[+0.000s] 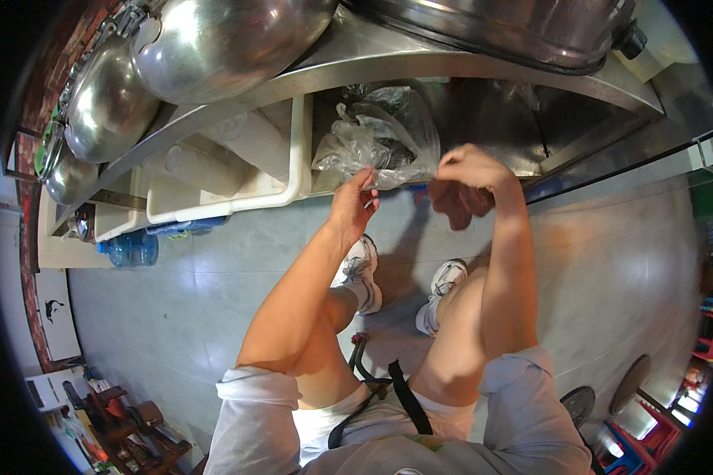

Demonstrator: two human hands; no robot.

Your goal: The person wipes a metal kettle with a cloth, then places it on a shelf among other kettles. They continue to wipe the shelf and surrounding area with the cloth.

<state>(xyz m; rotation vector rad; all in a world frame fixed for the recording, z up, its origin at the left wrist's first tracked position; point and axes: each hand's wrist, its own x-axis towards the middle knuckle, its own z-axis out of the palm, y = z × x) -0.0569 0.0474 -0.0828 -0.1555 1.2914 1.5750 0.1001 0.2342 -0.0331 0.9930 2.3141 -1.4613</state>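
Observation:
A clear plastic bag (386, 136) lies at the front edge of the steel under-shelf, with something dark inside it that I cannot make out. My left hand (355, 202) pinches the bag's lower left edge between thumb and fingers. At the bag's right edge, my right hand (469, 169) has its fingertips closed on the plastic. A brownish-red cloth (460, 205) hangs just below my right hand; whether that hand holds it too, I cannot tell.
White plastic bins (300, 148) with cylindrical containers stand on the shelf at left. Steel domed lids (232, 41) and a large steel pot (493, 29) sit above, behind the counter edge (416, 62). A blue water bottle (132, 248) lies at left. My shoes (362, 273) are on the tiled floor.

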